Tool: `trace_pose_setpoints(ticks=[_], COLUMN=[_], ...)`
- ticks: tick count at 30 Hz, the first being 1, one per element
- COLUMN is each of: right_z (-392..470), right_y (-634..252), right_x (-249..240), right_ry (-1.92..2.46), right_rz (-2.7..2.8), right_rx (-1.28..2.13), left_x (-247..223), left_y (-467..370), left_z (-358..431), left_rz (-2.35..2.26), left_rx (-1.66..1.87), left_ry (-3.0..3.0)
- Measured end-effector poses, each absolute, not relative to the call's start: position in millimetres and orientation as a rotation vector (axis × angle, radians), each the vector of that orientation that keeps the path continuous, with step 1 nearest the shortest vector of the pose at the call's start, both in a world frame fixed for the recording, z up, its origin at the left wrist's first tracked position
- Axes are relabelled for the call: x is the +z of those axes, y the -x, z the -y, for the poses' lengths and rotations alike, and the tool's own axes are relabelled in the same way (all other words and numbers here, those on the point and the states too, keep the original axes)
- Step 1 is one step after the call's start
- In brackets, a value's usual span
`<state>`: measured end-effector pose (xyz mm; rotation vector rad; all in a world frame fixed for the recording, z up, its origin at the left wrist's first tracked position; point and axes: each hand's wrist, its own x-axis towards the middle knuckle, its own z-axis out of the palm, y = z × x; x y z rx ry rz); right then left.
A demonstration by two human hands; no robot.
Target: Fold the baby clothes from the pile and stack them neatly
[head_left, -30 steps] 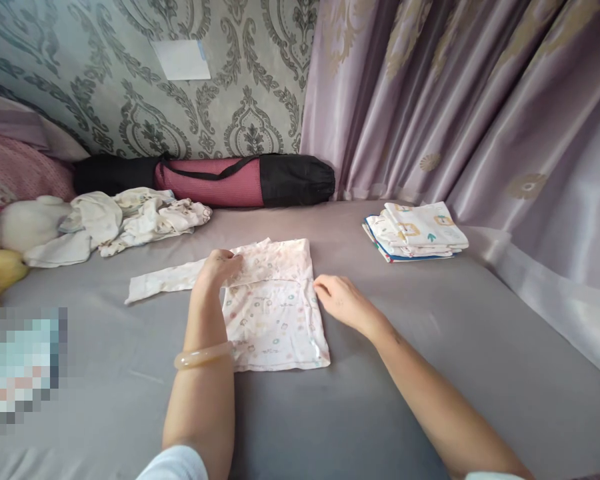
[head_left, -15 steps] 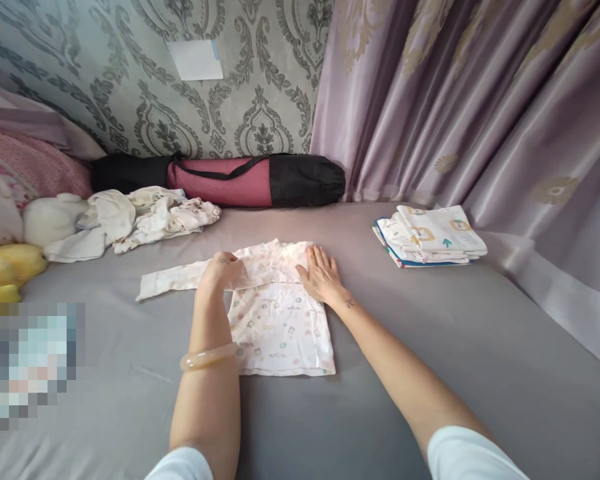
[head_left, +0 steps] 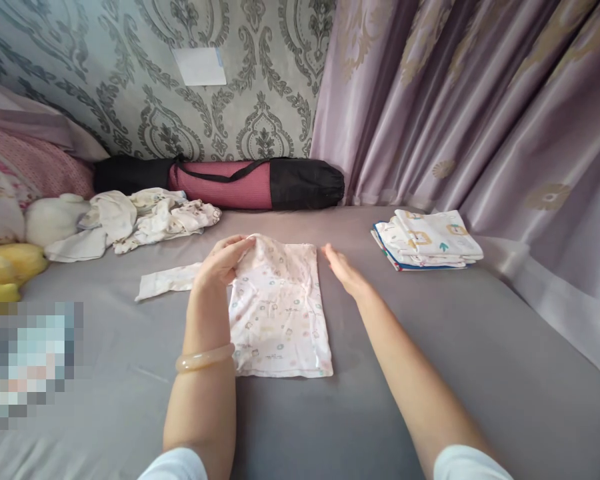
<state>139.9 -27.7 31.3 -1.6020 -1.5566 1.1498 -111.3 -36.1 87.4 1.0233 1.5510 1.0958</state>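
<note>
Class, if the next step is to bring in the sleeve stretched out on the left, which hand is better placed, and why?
Probably the left hand: it holds the patterned top right beside that sleeve. The right hand is beyond the opposite edge, apart from the fabric.

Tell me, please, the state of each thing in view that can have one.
Printed shirt: partly folded, one sleeve extended leftward.
Left hand: gripping the shirt's upper part.
Right hand: open, beside the shirt, not touching it.
Cloth stack: neatly folded.
Cloth heap: crumpled.
Long bag: lying on its side.
Curtain: hanging in folds.
Sheet: spread, slightly wrinkled at lower left.
</note>
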Motion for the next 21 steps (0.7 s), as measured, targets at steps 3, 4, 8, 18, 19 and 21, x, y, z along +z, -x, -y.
trace_pose_setpoints(ticks=[3,4,8,18,19,21], right_z=[37,41,52,61,63,67], right_y=[-154,-158,-173,-231,-236,-246], right_x=[50,56,74,85,85,80], right_ry=[1.462,1.416,1.328,1.201,1.196,1.192], right_rz=[1.22,1.157,1.023,1.0,1.069,1.182], right_rx=[1.45,1.534,1.655,1.541,1.508,1.458], left_x=[98,100,101,87,85,79], left_y=[79,66,12,-100,-108,-122], left_z=[37,37,36,32,33,33], left_rz=[-1.214,-1.143,-0.916,-0.877,-0.864,-0.83], left_rx=[1.222,1.241,1.226,1.089,1.089,1.081], left_ry=[-0.933,-0.914,-0.846,-0.788,-0.781,-0.766])
